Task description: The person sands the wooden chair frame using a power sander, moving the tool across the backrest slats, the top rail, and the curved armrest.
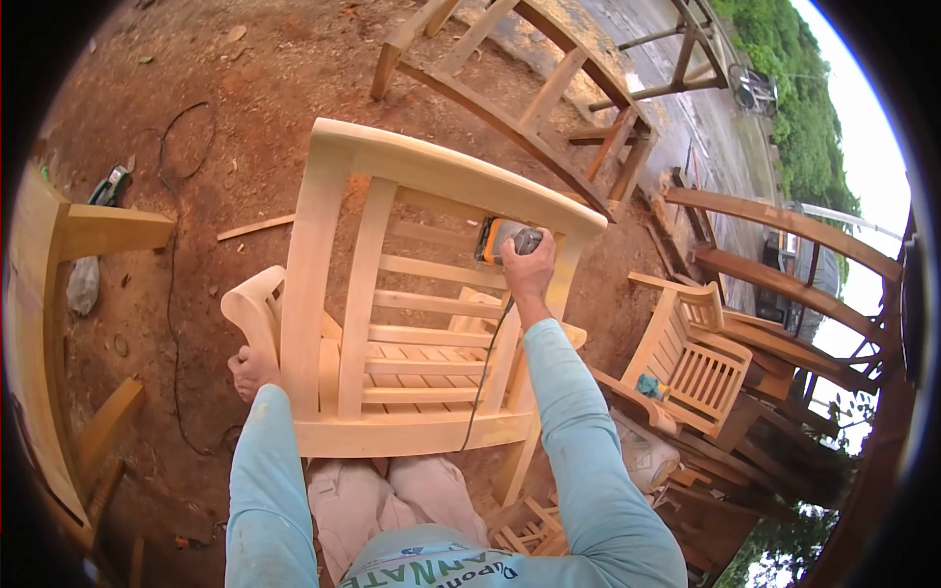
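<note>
A pale wooden armchair stands right in front of me, its slatted back toward me. My right hand is closed on an orange and grey power sander, near the upper right corner of the chair back. The sander's flat pad is turned to the wood; whether it touches cannot be made out. From it a dark cord hangs down across the slats. My left hand is closed on the left armrest, low at the side of the back, with some fingers hidden.
Large wooden frames stand at the far side and at the left. A smaller slatted chair with a blue cloth sits at the right. A cable and a wood strip lie on the dirt ground.
</note>
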The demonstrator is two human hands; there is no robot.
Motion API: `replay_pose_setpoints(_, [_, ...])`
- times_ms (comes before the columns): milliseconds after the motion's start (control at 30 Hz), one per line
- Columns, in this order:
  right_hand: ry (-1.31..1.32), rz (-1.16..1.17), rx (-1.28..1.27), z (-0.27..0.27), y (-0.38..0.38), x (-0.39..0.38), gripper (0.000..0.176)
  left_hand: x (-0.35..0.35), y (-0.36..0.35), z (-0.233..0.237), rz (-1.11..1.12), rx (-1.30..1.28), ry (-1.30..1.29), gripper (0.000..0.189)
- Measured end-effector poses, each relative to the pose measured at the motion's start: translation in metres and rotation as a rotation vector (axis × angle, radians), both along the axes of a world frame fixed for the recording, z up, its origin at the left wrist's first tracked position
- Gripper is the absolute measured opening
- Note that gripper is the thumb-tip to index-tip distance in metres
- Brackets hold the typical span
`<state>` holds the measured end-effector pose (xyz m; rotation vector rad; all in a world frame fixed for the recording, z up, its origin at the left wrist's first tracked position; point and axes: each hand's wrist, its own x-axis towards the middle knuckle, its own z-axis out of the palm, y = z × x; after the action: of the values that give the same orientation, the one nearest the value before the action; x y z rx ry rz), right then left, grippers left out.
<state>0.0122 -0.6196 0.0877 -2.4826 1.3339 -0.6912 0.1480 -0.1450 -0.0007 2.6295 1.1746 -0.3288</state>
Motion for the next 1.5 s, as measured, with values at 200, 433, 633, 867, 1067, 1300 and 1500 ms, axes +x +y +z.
replay_pose_setpoints(200, [0.119, 0.007, 0.049, 0.001, 0.011, -0.003, 0.069, -0.001, 0.001, -0.007, 0.001, 0.017, -0.010, 0.047])
replay_pose_setpoints(433, [0.067, -0.033, 0.009, 0.001, 0.022, 0.017, 0.069, -0.002, 0.001, -0.005, -0.005, 0.019, -0.012, 0.047])
replay_pose_setpoints(633, [0.082, 0.019, -0.001, 0.001, 0.032, 0.021, 0.070, -0.001, -0.002, -0.004, -0.010, 0.029, -0.004, 0.048])
replay_pose_setpoints(867, [0.069, 0.009, 0.001, 0.001, 0.035, 0.035, 0.070, 0.001, -0.002, 0.005, -0.007, -0.017, 0.000, 0.047])
replay_pose_setpoints(1067, [0.051, 0.031, 0.020, 0.002, 0.043, 0.037, 0.071, -0.001, 0.000, -0.008, -0.007, 0.034, -0.002, 0.046])
replay_pose_setpoints(1300, [0.075, 0.018, 0.049, 0.005, 0.041, 0.042, 0.071, -0.002, 0.004, -0.015, -0.007, 0.027, -0.048, 0.044])
replay_pose_setpoints(1500, [0.066, 0.013, 0.060, 0.002, 0.048, 0.044, 0.072, 0.000, 0.003, -0.012, -0.001, 0.011, -0.005, 0.044])
